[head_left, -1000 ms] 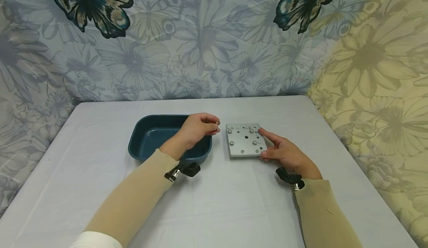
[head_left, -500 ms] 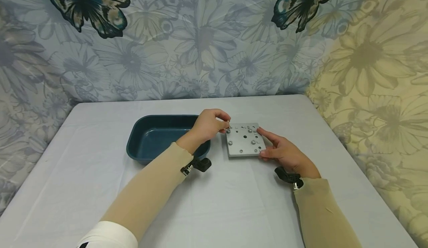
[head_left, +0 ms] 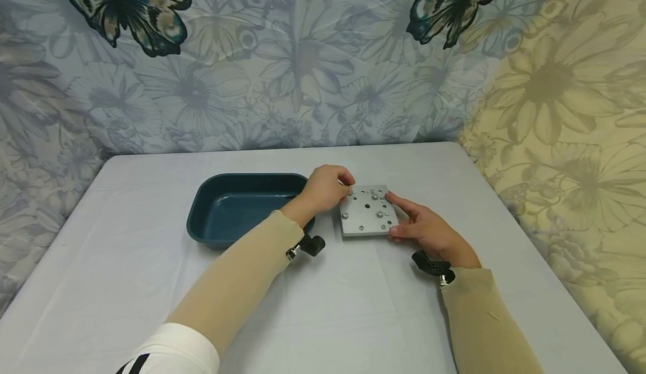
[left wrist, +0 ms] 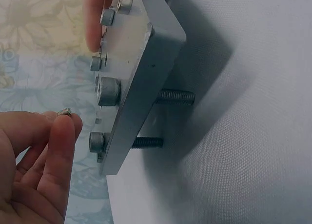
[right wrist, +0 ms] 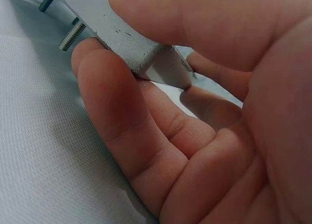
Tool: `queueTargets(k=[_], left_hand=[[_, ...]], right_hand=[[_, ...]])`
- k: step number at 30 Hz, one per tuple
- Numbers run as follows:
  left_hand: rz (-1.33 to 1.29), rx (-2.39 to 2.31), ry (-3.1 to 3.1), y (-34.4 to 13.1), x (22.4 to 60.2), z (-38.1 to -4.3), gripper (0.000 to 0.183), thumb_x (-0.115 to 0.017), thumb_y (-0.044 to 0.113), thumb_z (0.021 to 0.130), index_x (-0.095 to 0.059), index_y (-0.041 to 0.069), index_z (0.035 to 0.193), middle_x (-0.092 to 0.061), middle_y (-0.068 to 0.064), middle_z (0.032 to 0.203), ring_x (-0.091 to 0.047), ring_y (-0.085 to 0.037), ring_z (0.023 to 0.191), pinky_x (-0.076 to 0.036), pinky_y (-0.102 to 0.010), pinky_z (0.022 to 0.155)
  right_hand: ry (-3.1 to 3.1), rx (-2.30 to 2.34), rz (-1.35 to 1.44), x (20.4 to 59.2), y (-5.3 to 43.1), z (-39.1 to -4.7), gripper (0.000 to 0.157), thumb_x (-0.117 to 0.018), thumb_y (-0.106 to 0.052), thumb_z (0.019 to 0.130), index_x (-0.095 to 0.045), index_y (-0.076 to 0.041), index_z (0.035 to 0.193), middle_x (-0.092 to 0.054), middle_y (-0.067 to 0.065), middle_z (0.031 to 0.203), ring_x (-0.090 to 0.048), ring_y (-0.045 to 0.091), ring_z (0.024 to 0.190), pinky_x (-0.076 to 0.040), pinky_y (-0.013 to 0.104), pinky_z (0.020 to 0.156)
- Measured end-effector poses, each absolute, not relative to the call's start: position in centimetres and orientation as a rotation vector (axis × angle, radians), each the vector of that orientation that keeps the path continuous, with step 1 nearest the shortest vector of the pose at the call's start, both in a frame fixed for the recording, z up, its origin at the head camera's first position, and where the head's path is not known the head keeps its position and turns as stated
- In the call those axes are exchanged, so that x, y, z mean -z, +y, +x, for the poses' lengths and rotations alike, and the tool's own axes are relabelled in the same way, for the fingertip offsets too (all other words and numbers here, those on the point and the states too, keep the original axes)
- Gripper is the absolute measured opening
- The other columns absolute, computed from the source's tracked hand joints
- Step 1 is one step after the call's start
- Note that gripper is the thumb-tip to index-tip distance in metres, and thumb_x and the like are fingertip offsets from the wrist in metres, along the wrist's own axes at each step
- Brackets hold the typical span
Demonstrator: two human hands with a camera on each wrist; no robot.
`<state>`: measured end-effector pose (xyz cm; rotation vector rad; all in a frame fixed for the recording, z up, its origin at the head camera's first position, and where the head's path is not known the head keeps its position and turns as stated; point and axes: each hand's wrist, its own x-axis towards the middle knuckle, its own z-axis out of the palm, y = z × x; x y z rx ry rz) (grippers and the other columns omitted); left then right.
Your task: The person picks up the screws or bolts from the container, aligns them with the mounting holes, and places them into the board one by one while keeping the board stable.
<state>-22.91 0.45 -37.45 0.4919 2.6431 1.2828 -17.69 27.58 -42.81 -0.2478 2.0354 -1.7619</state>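
A square metal plate (head_left: 359, 221) with holes and several socket-head screws is tilted up off the tabletop in the left wrist view. Threaded shanks (left wrist: 176, 97) stick out from its underside. My right hand (head_left: 433, 229) grips the plate by its right edge, thumb on one face and fingers beneath, as the right wrist view shows. Just off the plate's far left corner, my left hand (head_left: 325, 189) pinches a small screw (left wrist: 64, 112) between thumb and fingertips. Only the screw's threaded tip shows; a gap separates it from the plate in the left wrist view.
Left of the plate stands a dark teal plastic bin (head_left: 237, 217), partly behind the left forearm. A white cloth (head_left: 363, 306) covers the table. Behind it hangs a floral backdrop (head_left: 303, 82) with butterflies.
From over the bin's right side, my left hand has moved right with the screw to the plate's far left corner. My right hand keeps its grip on the plate.
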Motion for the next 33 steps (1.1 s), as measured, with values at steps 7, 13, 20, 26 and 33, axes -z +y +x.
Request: queueTargets(k=[7, 13, 20, 26, 33], left_hand=[[0.504, -1.214, 2.682, 1.2, 37.6, -23.1, 0.016, -0.068, 0.012, 0.096, -0.072, 0.009, 0.111, -0.065, 0.002, 0.097, -0.063, -0.010, 0.066, -0.048, -0.027, 0.065], [0.528, -1.168, 2.709, 1.7, 37.7, -23.1, 0.013, -0.068, 0.012, 0.096, -0.073, 0.010, 0.108, -0.066, 0.001, 0.096, -0.062, -0.009, 0.066, -0.049, -0.025, 0.065], [0.552, -1.099, 2.759, 2.1, 38.0, -23.2, 0.011, -0.069, 0.013, 0.095, -0.073, 0.012, 0.106, -0.067, 0.001, 0.093, -0.060, -0.012, 0.072, -0.049, -0.025, 0.067], [0.609, -1.027, 2.795, 2.2, 38.0, -23.2, 0.011, -0.068, 0.011, 0.095, -0.075, 0.013, 0.104, -0.068, 0.002, 0.097, -0.059, -0.013, 0.084, -0.049, -0.026, 0.073], [0.642, -0.999, 2.796, 2.3, 38.0, -23.1, 0.012, -0.067, 0.009, 0.096, -0.075, 0.012, 0.105, -0.068, 0.001, 0.100, -0.059, -0.013, 0.088, -0.049, -0.026, 0.075]], right_hand=[[2.048, 1.754, -0.252, 42.7, 27.6, -17.6, 0.094, -0.083, -0.009, 0.082, -0.030, -0.021, 0.159, -0.042, 0.016, 0.147, -0.063, 0.019, 0.076, -0.054, 0.026, 0.069], [2.061, 1.748, -0.256, 42.8, 27.6, -17.6, 0.094, -0.083, -0.009, 0.082, -0.030, -0.020, 0.159, -0.047, 0.018, 0.142, -0.064, 0.019, 0.075, -0.055, 0.027, 0.069], [2.049, 1.762, -0.255, 42.8, 27.5, -17.6, 0.094, -0.083, -0.009, 0.081, -0.031, -0.021, 0.158, -0.050, 0.018, 0.139, -0.064, 0.020, 0.073, -0.054, 0.027, 0.068], [2.040, 1.771, -0.254, 42.8, 27.6, -17.6, 0.094, -0.083, -0.007, 0.081, -0.030, -0.019, 0.158, -0.050, 0.019, 0.140, -0.064, 0.019, 0.073, -0.054, 0.027, 0.068], [2.017, 1.781, -0.256, 42.8, 27.6, -17.6, 0.095, -0.083, -0.007, 0.081, -0.030, -0.019, 0.159, -0.039, 0.015, 0.151, -0.064, 0.019, 0.076, -0.055, 0.027, 0.069]])
